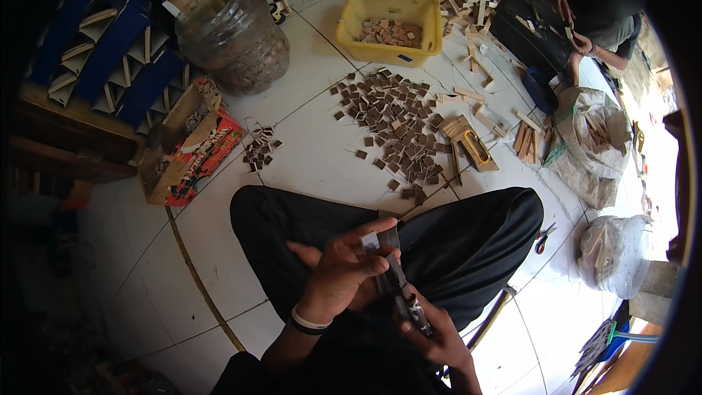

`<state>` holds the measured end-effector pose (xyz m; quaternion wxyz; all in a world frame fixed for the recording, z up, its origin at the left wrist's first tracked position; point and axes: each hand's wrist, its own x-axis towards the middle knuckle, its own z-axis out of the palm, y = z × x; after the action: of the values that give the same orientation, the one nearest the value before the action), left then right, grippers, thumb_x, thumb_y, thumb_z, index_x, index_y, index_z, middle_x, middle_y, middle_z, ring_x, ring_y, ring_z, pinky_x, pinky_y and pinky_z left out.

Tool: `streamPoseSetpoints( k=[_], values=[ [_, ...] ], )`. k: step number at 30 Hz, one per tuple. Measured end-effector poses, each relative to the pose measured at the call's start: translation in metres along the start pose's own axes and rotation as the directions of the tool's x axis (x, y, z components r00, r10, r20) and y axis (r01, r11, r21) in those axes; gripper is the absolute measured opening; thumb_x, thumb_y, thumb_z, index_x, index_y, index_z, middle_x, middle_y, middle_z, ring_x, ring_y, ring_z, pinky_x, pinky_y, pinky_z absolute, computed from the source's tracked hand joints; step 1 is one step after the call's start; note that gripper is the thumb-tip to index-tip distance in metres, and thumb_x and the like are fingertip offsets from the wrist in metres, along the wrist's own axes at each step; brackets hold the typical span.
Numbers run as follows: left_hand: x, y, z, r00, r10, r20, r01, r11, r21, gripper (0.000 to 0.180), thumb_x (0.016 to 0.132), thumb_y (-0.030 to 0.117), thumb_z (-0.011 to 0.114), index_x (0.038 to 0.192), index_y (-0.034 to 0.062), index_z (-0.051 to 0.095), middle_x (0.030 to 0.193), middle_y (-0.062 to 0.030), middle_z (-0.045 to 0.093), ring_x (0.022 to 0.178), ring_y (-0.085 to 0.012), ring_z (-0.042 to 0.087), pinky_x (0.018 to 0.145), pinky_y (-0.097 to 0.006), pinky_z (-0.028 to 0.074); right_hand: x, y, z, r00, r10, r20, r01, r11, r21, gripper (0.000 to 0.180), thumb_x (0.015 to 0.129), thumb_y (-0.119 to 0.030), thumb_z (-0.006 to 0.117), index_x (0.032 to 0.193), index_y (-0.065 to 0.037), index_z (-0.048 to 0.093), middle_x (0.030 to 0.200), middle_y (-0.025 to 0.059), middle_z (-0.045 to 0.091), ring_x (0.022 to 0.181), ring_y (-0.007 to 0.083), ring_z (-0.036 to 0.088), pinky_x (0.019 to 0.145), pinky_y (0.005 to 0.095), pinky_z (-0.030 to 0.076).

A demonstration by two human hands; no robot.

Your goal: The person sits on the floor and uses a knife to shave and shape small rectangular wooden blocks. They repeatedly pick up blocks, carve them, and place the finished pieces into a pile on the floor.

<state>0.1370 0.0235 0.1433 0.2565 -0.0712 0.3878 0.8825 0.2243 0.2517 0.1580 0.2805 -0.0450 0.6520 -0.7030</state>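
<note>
Lower centre of frame, above crossed black-trousered legs: left hand [338, 271] pinching small grey-brown square wooden chip [380, 240] between thumb and forefinger. Right hand [431, 333] closed round dark slim knife-like tool [404, 294], long axis slanting up-left toward chip. Chip just above tool tip; left hand nearer. Counted: one chip held, one tool. Centre frame: heap of brown chips [395, 128] on white tiled floor [307, 139], too many to count. Upper centre: one yellow plastic tub [391, 29].

The left hand [340, 267] pinches a small wooden piece [382, 240] over the lap while the right hand [431, 333] grips a knife [404, 294] against it. On the white tiled floor [307, 146] ahead lies a heap of brown wooden squares [391, 128]. Beyond it stands a yellow tub [387, 29], with a large clear plastic jar [232, 35] to the left.
</note>
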Motion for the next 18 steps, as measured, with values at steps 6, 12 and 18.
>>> streamPoseSetpoints(
  k=[6, 12, 18],
  values=[
    [0.006, 0.005, -0.009, 0.984, 0.170, 0.053, -0.166, 0.984, -0.060, 0.050, 0.097, 0.013, 0.078, 0.141, -0.0026, 0.062, 0.126, -0.0168, 0.071, 0.116, -0.0242, 0.069, 0.109, -0.040, 0.054, 0.001, -0.002, -0.005, 0.999, -0.033, -0.002, 0.033, 0.995, -0.099, 0.067, 0.102, -0.001, 0.063, 0.164, -0.002, 0.037, 0.110, 0.0115, 0.064, 0.101, 0.0192, 0.064, 0.094, 0.0328, 0.049],
    [0.002, 0.017, -0.003, 0.930, 0.367, -0.033, -0.331, 0.872, 0.360, 0.038, 0.094, 0.006, 0.079, 0.130, -0.0024, 0.070, 0.124, -0.0166, 0.074, 0.114, -0.0248, 0.072, 0.109, -0.041, 0.054, 0.000, -0.003, 0.002, 0.992, 0.078, -0.101, -0.068, 0.993, 0.094, 0.071, 0.106, -0.003, 0.060, 0.167, 0.000, 0.025, 0.135, 0.0131, 0.060, 0.122, 0.0201, 0.060, 0.110, 0.0341, 0.043],
    [0.005, 0.010, 0.010, 0.914, 0.389, 0.115, -0.398, 0.805, 0.440, 0.040, 0.091, -0.006, 0.078, 0.131, -0.0030, 0.072, 0.123, -0.0144, 0.074, 0.117, -0.0207, 0.070, 0.104, -0.034, 0.056, 0.001, -0.010, 0.012, 0.988, 0.106, -0.110, -0.088, 0.983, 0.158, 0.073, 0.107, -0.006, 0.060, 0.168, 0.000, 0.021, 0.142, 0.0134, 0.060, 0.131, 0.0210, 0.055, 0.116, 0.0349, 0.037]
  ],
)
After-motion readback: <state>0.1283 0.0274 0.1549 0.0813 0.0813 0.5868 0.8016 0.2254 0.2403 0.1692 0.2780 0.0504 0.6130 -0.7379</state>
